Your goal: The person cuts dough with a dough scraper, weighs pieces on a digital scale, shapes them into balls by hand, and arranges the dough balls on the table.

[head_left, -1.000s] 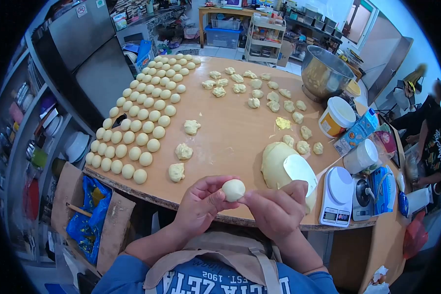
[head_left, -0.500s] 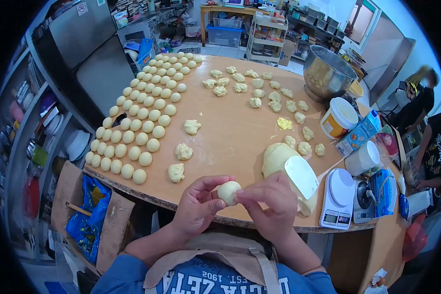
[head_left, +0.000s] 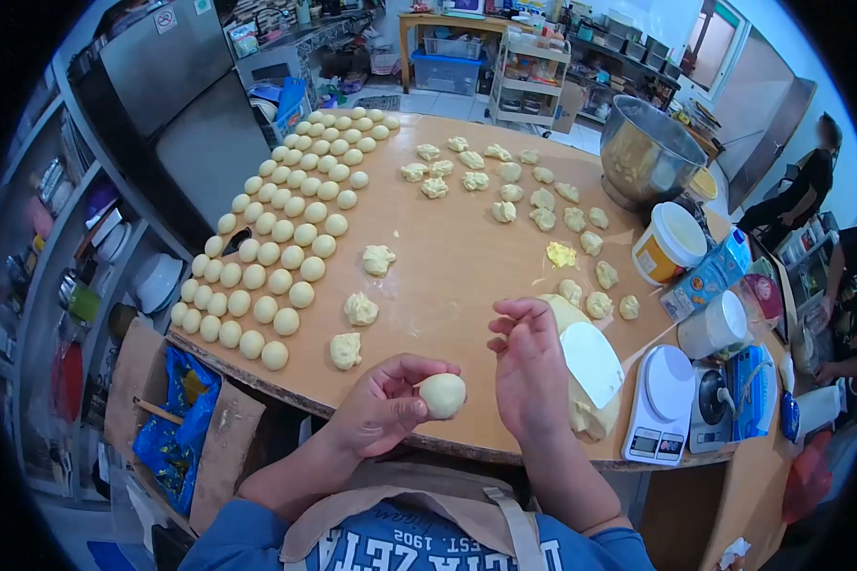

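Observation:
A smooth, pale dough ball (head_left: pixel 443 396) rests in the fingers of my left hand (head_left: pixel 383 404), above the table's near edge. My right hand (head_left: pixel 528 376) is lifted just to the right, apart from the ball, its fingers loosely spread and holding nothing. Beyond my left hand lie three rough dough pieces, the nearest one (head_left: pixel 346 350) close to my knuckles. Rows of round dough balls (head_left: pixel 292 257) cover the table's left side. Partly behind my right hand sits a large dough mass (head_left: pixel 590 419) with a white scraper (head_left: pixel 590 364) on it.
Several rough dough pieces (head_left: pixel 473 181) and a yellow smear (head_left: pixel 561 254) lie farther back on the wooden table (head_left: pixel 428 314). Along the right stand a steel mixing bowl (head_left: pixel 649 152), a white tub (head_left: pixel 671 243), a carton (head_left: pixel 707 276) and a digital scale (head_left: pixel 658 404). Other people are at the far right.
My right hand has let go of the dough ball and moved up and away, its fingers opening. The ball stays in my left hand. The view has shifted slightly.

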The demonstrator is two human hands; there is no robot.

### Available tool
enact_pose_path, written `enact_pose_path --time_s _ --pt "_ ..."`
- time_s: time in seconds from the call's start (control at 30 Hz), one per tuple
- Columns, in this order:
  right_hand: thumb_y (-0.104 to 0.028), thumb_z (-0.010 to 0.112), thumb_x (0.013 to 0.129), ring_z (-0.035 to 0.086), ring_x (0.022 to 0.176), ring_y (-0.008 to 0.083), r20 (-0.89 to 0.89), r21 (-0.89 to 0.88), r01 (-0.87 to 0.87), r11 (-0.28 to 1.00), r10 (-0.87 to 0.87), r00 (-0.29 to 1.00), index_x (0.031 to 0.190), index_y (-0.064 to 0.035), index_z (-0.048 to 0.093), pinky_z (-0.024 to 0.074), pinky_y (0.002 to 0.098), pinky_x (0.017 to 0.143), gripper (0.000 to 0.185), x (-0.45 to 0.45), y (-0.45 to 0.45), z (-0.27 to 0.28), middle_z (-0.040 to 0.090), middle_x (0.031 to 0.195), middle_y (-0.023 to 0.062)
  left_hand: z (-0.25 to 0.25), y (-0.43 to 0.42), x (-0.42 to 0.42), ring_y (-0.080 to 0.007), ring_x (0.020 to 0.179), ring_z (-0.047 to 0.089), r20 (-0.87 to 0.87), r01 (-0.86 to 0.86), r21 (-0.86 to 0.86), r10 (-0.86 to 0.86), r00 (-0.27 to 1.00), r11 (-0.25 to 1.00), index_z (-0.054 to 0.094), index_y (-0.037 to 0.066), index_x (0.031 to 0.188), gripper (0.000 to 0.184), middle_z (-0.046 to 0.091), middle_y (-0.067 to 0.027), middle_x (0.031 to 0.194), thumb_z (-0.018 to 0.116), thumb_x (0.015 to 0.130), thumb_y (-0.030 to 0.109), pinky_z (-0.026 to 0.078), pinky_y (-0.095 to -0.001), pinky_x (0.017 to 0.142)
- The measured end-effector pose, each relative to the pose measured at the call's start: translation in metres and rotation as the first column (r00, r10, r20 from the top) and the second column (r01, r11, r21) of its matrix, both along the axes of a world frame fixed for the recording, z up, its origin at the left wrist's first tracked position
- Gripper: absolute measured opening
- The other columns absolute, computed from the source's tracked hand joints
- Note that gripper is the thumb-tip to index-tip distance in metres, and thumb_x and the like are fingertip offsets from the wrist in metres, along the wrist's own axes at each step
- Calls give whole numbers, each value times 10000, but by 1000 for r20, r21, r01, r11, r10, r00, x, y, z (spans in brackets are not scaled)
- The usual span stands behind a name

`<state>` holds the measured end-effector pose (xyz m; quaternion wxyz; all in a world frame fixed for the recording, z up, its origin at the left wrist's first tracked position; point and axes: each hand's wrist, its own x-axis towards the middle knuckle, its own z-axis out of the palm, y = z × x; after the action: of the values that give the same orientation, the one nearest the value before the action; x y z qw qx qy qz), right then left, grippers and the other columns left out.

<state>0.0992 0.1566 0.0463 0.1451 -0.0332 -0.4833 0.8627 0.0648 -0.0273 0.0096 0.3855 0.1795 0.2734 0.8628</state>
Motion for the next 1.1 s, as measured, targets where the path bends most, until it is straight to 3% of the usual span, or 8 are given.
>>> enact_pose_path --time_s 0.07,0.23,0.4,0.53,0.63,0.93,1.03,1.1 --pt "-156 610 912 422 1007 113 17 -101 46 994 -45 999 1125 -82 458 359 277 902 272 -14 7 -8 474 1071 22 4 -4 -6 -234 1112 588 22 -56 -70 57 998 996 537 67 1224 428 541 -133 1280 699 829 77 534 -386 902" --pt "-162 584 919 473 898 111 92 223 48 974 -70 993 1098 -79 474 397 268 812 226 -45 0 -56 518 1027 27 28 -17 -58 -230 1128 577 16 -226 -113 229 973 967 405 84 1328 549 519 -172 1298 665 846 43 529 -336 909" --pt "-198 660 865 531 850 179 -45 700 -63 711 133 990 1080 -52 509 424 307 778 301 -23 -17 -60 553 976 74 29 -25 -177 -187 1066 586 -478 -572 -433 361 801 696 406 45 1303 536 553 -147 1216 670 836 34 509 -299 913" --pt "-235 691 834 571 863 276 -87 904 0 427 184 979 1076 -42 544 431 375 786 342 -23 -19 -55 579 979 128 8 -14 -289 -214 1008 609 -932 -864 -331 9 361 380 490 48 1232 508 615 -122 1109 717 778 76 504 -332 896" --pt "-238 713 814 570 829 267 -151 910 68 410 173 973 1049 -53 565 428 385 777 334 -28 -19 -60 588 960 113 -3 1 -348 -252 984 622 -946 -941 -233 -281 161 246 530 64 1187 503 643 -120 1056 735 729 86 501 -359 871" --pt "-262 746 791 594 884 278 -274 903 186 388 185 944 1069 -85 574 448 390 777 372 -33 -19 -68 611 943 94 -36 37 -425 -295 1052 594 -858 -931 -361 -409 311 47 531 94 1199 497 639 -126 1103 709 739 159 470 -404 894" --pt "-266 749 790 594 889 278 -269 896 179 406 177 947 1075 -88 571 452 394 775 381 -33 -17 -68 610 943 93 -14 50 -402 -293 1128 553 -649 -943 -246 -685 331 -223 555 104 1227 493 625 -133 1142 689 780 265 417 -425 966" --pt "-266 748 791 594 891 278 -258 891 163 424 177 950 1076 -87 570 452 395 778 380 -32 -17 -69 609 944 95 -21 57 -397 -294 1170 524 -692 -983 -40 -704 158 -181 572 118 1233 483 618 -127 1166 665 807 327 382 -436 1001"
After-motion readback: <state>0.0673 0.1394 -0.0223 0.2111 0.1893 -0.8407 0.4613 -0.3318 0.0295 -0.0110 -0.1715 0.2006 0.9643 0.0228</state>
